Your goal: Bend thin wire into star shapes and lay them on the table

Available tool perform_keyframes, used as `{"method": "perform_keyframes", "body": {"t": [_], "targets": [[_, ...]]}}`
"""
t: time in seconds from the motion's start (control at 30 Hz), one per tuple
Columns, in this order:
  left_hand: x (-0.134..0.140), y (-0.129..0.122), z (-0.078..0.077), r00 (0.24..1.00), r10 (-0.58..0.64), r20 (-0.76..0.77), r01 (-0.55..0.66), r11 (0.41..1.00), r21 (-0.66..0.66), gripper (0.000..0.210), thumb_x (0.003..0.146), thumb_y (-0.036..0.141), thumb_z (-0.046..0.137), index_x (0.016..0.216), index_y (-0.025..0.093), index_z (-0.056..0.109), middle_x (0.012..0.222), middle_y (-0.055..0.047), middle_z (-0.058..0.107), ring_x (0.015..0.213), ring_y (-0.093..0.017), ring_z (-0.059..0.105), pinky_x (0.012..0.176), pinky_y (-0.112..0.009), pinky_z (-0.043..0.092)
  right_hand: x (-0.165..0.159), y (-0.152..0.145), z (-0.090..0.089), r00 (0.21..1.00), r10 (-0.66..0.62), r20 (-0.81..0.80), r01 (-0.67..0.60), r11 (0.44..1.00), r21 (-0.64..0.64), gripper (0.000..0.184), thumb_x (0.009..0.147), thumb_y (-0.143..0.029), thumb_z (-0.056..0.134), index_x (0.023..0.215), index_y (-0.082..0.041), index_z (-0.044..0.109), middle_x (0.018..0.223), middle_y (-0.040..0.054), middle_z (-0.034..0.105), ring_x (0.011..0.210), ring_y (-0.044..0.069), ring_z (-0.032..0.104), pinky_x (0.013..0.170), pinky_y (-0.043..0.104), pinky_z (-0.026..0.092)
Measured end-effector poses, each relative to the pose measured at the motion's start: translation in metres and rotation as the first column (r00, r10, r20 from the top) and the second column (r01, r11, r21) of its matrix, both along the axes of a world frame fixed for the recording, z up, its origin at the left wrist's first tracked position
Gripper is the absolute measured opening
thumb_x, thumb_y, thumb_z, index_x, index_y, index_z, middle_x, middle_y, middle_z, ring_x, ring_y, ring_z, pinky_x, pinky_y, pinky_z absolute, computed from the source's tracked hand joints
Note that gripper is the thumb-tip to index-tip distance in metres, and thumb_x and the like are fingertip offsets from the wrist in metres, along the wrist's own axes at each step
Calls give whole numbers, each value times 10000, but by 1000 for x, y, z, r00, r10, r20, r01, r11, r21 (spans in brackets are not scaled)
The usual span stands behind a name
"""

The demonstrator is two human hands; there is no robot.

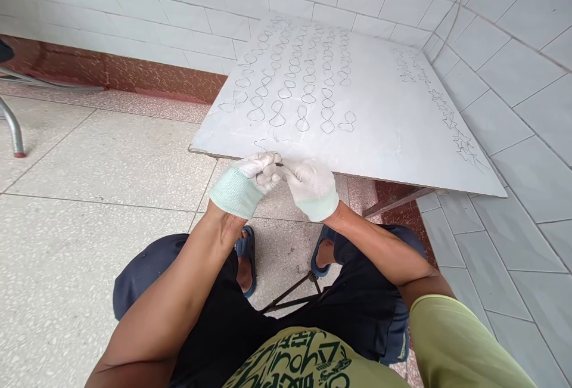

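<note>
My left hand (258, 173) and my right hand (309, 180) wear white knit gloves with pale green cuffs. They meet fingertip to fingertip at the near edge of a white board. A thin bent wire (261, 145) with pointed corners rises above my left fingers, which are closed on it. Between the two hands shows a small dark piece (279, 165), and my right thumb and fingers pinch at it. What kind of thing it is, I cannot make out. The glove fingers hide most of the grip.
On the white board (379, 143) lie rows of figure-eight wire loops (302, 118). Along its right side runs a line of star-shaped wires (447, 115). Tiled walls (513, 48) stand behind and to the right. A metal chair leg (13, 126) is at far left.
</note>
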State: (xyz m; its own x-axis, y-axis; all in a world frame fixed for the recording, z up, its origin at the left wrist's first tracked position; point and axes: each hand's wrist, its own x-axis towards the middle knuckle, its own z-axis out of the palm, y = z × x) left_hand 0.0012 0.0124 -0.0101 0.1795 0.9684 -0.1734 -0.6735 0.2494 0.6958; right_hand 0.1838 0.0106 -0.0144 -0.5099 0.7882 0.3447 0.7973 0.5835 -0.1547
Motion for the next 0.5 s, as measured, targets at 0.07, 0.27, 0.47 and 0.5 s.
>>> {"method": "perform_keyframes", "body": {"t": [0.07, 0.27, 0.47, 0.5], "targets": [[0, 0, 1, 999, 11, -52, -11, 1000, -1, 134, 752, 82, 920, 812, 107, 802, 671, 24, 593, 552, -61, 517, 595, -189, 581, 2, 1, 0, 999, -18, -35, 18, 1000, 0, 403, 1240, -299, 518, 1341, -219, 900, 993, 91, 874, 944, 268, 767, 873, 405, 469], [-7, 6, 6, 923, 17, -384, -8, 1000, 26, 304, 765, 194, 965, 628, 172, 694, 598, 5, 578, 514, -80, 492, 579, -221, 557, 10, 6, 7, 994, -13, -107, 1, 994, -113, 408, 1236, -252, 507, 1270, -239, 914, 1053, 72, 901, 994, 248, 792, 912, 366, 496], [-12, 8, 4, 838, 36, -544, 34, 992, 118, 372, 732, 314, 991, 554, 193, 687, 557, -39, 623, 536, -140, 552, 489, -262, 447, 14, 11, 5, 992, 40, -116, -50, 995, -84, 396, 1201, -188, 501, 1233, -188, 895, 1042, 85, 884, 956, 248, 772, 913, 368, 506], [-12, 8, 3, 847, 19, -531, 44, 993, 105, 354, 713, 307, 1003, 563, 187, 706, 567, -43, 640, 537, -140, 559, 489, -264, 445, 15, 11, 5, 994, 31, -101, -38, 997, -65, 398, 1196, -186, 498, 1200, -182, 895, 1015, 90, 874, 932, 253, 760, 905, 376, 503]]}}
